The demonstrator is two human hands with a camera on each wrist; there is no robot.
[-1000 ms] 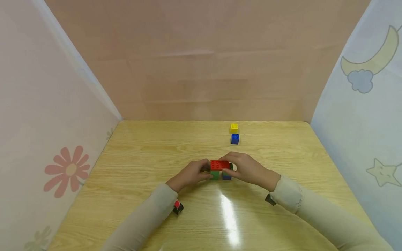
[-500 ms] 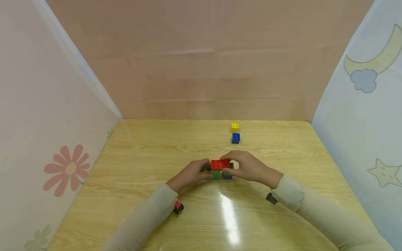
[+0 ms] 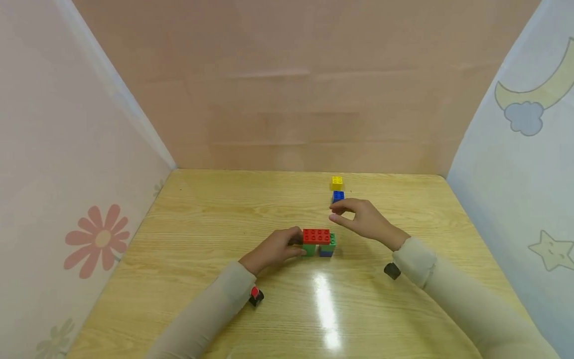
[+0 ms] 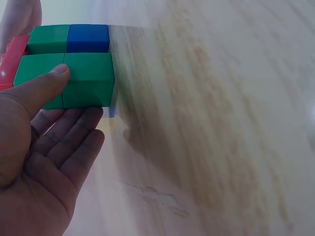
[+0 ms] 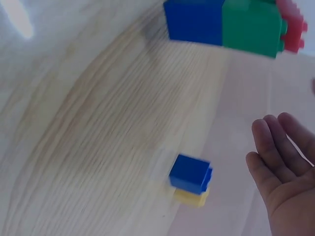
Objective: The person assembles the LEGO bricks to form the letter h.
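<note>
On the desk (image 3: pixel 287 314), the left hand (image 3: pixel 274 248) has its grip pinching the green column (image 4: pixel 89 78), at left. A red brick (image 3: pixel 316 236) lies across this column and the green-and-blue column (image 3: pixel 327 248) at right. Farther, the right hand (image 3: pixel 367 219) is in the air, its grip spread, near a blue brick (image 3: pixel 338 196); a yellow brick (image 3: pixel 337 183) stands farthest.

My sleeves (image 3: pixel 211 301): beige. Top brick (image 3: pixel 316 236): red. Left pillar (image 4: pixel 91 81): all green. Right pillar (image 3: pixel 327 249): green over blue. Loose: blue brick (image 3: pixel 338 195), yellow brick (image 3: pixel 337 183). Counter (image 3: pixel 215 209): tan wood grain. Left wall (image 3: pixel 89 124): pink flower (image 3: pixel 103 238). Right wall (image 3: pixel 506 189): yellow moon (image 3: pixel 544 93), blue cloud (image 3: pixel 524 118).
</note>
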